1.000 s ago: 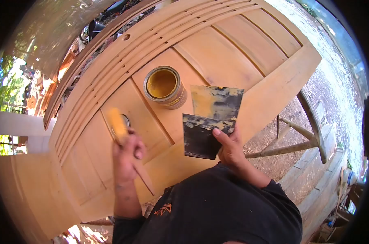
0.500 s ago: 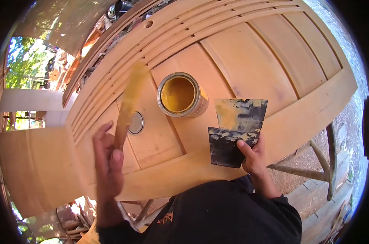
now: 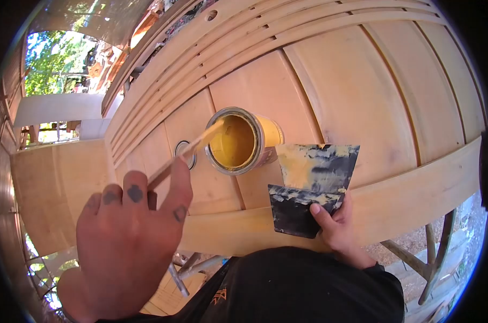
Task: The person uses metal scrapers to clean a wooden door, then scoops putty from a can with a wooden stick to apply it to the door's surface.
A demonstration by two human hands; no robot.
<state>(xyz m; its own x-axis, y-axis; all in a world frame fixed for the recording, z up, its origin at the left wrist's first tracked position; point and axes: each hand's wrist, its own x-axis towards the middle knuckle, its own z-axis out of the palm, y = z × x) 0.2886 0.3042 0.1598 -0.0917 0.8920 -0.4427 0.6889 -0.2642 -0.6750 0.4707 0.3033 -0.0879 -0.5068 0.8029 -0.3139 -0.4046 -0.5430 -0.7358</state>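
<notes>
My left hand point(image 3: 131, 237) is closed around a flat wooden stirring stick point(image 3: 202, 139). The stick's yellow-coated tip reaches over the rim of an open metal can point(image 3: 269, 139); whether it touches the can cannot be told. Yellow paste point(image 3: 230, 144) coats the can's inside. In my right hand point(image 3: 335, 226) are two black putty spreaders, a smaller front one point(image 3: 296, 214) overlapping a larger one point(image 3: 333, 167). Both carry smears of pale yellow paste. The can's round lid point(image 3: 181, 147) lies left of it, partly hidden behind the stick.
Under the can is a large wooden panel door point(image 3: 351, 81) with grooves and slats, lying flat. Wooden trestle legs point(image 3: 429, 264) show at the lower right. A plain board point(image 3: 61, 188) stands at the left, with a wooden frame point(image 3: 142, 59) behind.
My left hand has turned palm-down and come nearer the camera, bringing the stick from upright to slanting over the can's mouth. My right hand still holds both spreaders. The view has shifted slightly.
</notes>
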